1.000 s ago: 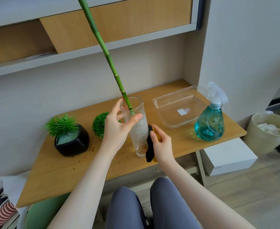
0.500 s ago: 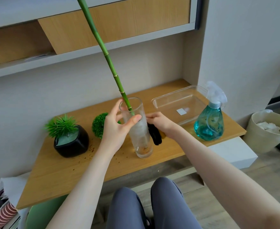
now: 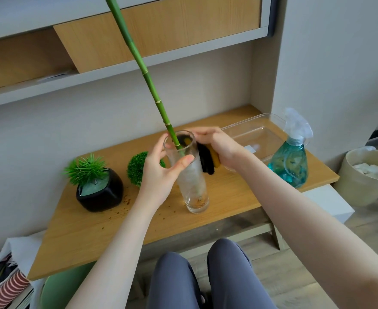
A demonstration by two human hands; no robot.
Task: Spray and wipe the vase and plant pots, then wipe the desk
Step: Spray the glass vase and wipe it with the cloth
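Glass vase (image 3: 192, 175) stands upright on the tabletop (image 3: 76, 230), centre of frame, w/ the bamboo stalk (image 3: 148, 79) leaning out of it up toward the upper left. Glass looks misted/streaked, so I judge I'm mid-wipe on the vase; pots and tabletop not yet done.

My left hand (image 3: 161, 172) grips the upper vase, thumb across the near side just under the rim, fingers wrapped round the far left side. My right hand (image 3: 219, 146) holds the cloth (image 3: 207, 159), dark w/ a yellow part, pressed against the vase's right side near the rim; fingers curl over the rim edge. Can't tell if a bit of cloth is inside the mouth or only seen thru the glass.

To do it well, imo: keep the left grip firm and low enough that the tall vase doesn't tip, since the stalk makes it top-heavy. Run the cloth down in long strokes, turn the vase a little btwn passes, don't knock the stalk. Base looks brownish, prob needs extra rubbing.

Pose: both forearms reach in from the bottom of frame, left wrist bent up, right wrist cocked inward over the rim.

Further out: round green ball plant (image 3: 136, 168) behind my left hand, black pot (image 3: 101, 192) w/ spiky plant at left, brown specks on the wood near it. Clear tray (image 3: 261, 134) and teal spray bottle (image 3: 290, 161) at right, bin (image 3: 366, 175) far right.
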